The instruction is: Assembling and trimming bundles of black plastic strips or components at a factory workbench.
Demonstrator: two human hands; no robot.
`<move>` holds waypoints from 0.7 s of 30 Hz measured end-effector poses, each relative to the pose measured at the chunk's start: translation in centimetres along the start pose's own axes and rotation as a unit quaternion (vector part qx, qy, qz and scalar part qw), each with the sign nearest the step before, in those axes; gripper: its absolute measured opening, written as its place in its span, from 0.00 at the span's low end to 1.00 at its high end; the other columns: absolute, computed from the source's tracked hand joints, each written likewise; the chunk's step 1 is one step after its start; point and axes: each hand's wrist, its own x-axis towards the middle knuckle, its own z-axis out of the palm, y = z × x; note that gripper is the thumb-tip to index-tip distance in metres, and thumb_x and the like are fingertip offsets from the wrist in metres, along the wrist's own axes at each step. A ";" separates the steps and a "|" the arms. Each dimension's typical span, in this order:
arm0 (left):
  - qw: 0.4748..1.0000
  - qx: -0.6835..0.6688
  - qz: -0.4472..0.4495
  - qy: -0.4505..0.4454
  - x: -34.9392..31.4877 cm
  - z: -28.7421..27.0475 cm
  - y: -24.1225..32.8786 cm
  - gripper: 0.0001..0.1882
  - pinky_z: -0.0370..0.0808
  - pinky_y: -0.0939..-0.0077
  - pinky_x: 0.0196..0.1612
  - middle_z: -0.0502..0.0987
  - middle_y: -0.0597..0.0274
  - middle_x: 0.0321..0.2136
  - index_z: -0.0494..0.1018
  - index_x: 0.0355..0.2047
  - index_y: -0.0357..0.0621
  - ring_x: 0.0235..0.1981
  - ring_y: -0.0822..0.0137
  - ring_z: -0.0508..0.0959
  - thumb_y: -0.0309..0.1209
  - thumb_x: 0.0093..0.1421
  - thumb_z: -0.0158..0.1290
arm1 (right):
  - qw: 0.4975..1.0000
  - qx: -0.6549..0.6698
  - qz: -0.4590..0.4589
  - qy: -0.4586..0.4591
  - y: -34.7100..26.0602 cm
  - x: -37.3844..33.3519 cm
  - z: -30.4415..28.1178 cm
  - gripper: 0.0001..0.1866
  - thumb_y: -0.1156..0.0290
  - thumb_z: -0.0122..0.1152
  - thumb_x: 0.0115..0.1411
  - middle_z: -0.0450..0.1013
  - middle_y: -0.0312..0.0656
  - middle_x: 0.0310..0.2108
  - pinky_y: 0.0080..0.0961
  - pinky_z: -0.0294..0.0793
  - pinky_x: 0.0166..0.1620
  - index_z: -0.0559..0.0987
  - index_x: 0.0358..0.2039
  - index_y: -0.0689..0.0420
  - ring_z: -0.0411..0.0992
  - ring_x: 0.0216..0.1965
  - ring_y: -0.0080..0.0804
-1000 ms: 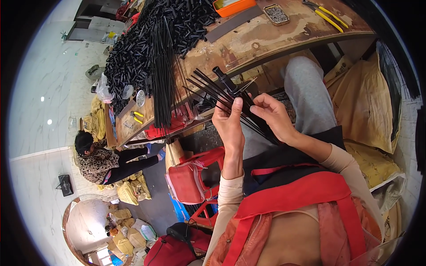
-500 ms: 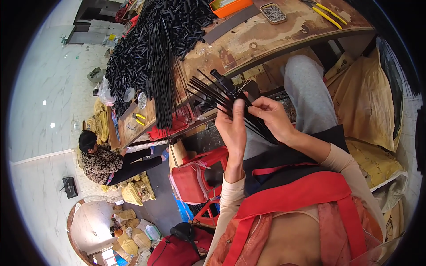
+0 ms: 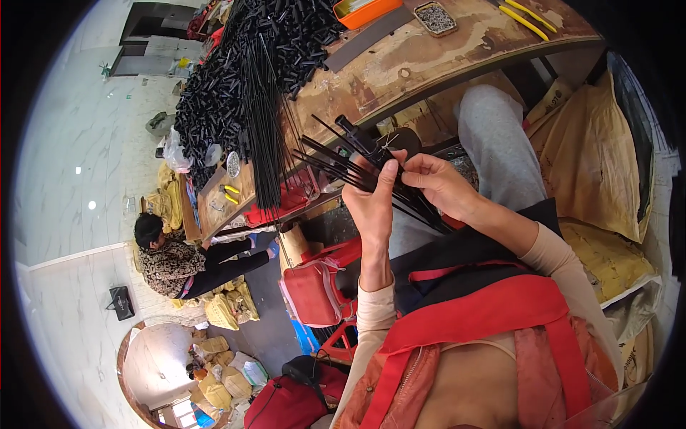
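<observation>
My left hand (image 3: 371, 205) is closed around a bundle of thin black rods (image 3: 332, 161), its thumb lying along the top. The rods fan out to the left, and their other ends run down toward my lap. Among them is a thick black tubular fitting (image 3: 357, 136), pointing up and left, with a fine pale wire (image 3: 388, 141) beside it. My right hand (image 3: 441, 189) is at the right of the bundle, thumb and forefinger pinched together against it. What sits in that pinch is too small to make out.
On the wooden workbench (image 3: 400, 75) lie a heap of black tubular parts (image 3: 207, 121), long black rods (image 3: 264, 143), an orange box (image 3: 364, 13), a dish of small metal bits (image 3: 434, 19) and yellow-handled pliers (image 3: 525, 20). Left stands a red stool (image 3: 314, 294); beyond, another person (image 3: 168, 257) sits.
Both hands have shifted very slightly left, still on the bundle. The background has slid a little to the right in the picture. The grip looks the same.
</observation>
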 end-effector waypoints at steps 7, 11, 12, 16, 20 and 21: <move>0.996 0.074 0.012 0.046 -0.6 1.1 0.5 0.07 0.73 0.79 0.42 0.81 0.59 0.34 0.75 0.38 0.34 0.34 0.75 0.76 0.24 0.60 0.57 | 0.989 -0.067 -0.110 0.073 1.6 -1.3 1.2 0.05 0.80 0.63 0.58 0.73 0.33 0.31 0.15 0.70 0.42 0.75 0.32 0.58 0.71 0.36 0.16; 0.998 -0.011 -0.039 0.046 -0.5 0.4 0.0 0.10 0.74 0.79 0.42 0.81 0.58 0.33 0.75 0.39 0.36 0.35 0.74 0.77 0.22 0.57 0.59 | 0.987 -0.081 -0.124 0.066 1.1 -1.9 2.3 0.04 0.79 0.60 0.60 0.70 0.30 0.31 0.11 0.67 0.39 0.73 0.32 0.57 0.68 0.36 0.12; 0.998 -0.011 -0.040 0.047 -0.3 0.2 -0.1 0.10 0.74 0.79 0.42 0.81 0.58 0.33 0.75 0.39 0.36 0.35 0.74 0.77 0.22 0.57 0.59 | 0.985 -0.092 -0.127 0.069 1.0 -1.9 2.4 0.04 0.78 0.60 0.61 0.69 0.29 0.31 0.11 0.66 0.39 0.73 0.32 0.57 0.67 0.35 0.12; 0.993 -0.097 -0.060 0.030 -0.2 -0.1 -0.4 0.10 0.75 0.76 0.44 0.81 0.57 0.33 0.75 0.39 0.36 0.36 0.70 0.79 0.21 0.56 0.60 | 0.990 -0.075 -0.109 0.056 1.2 -1.4 1.7 0.03 0.77 0.59 0.62 0.69 0.28 0.31 0.12 0.63 0.39 0.73 0.32 0.57 0.65 0.35 0.12; 0.996 -0.081 -0.037 0.032 -0.3 -0.1 -0.3 0.10 0.75 0.72 0.45 0.80 0.51 0.34 0.73 0.39 0.34 0.37 0.63 0.80 0.23 0.58 0.58 | 0.993 -0.061 -0.094 0.038 1.1 -0.8 1.2 0.03 0.76 0.58 0.62 0.69 0.28 0.31 0.12 0.63 0.40 0.73 0.31 0.56 0.65 0.35 0.12; 0.995 -0.083 -0.037 0.030 -0.4 0.1 -0.1 0.10 0.75 0.72 0.45 0.80 0.51 0.34 0.73 0.39 0.34 0.37 0.63 0.80 0.23 0.58 0.58 | 0.996 -0.049 -0.076 0.025 0.9 -0.6 1.0 0.04 0.75 0.58 0.63 0.68 0.28 0.31 0.12 0.62 0.40 0.73 0.31 0.56 0.65 0.35 0.12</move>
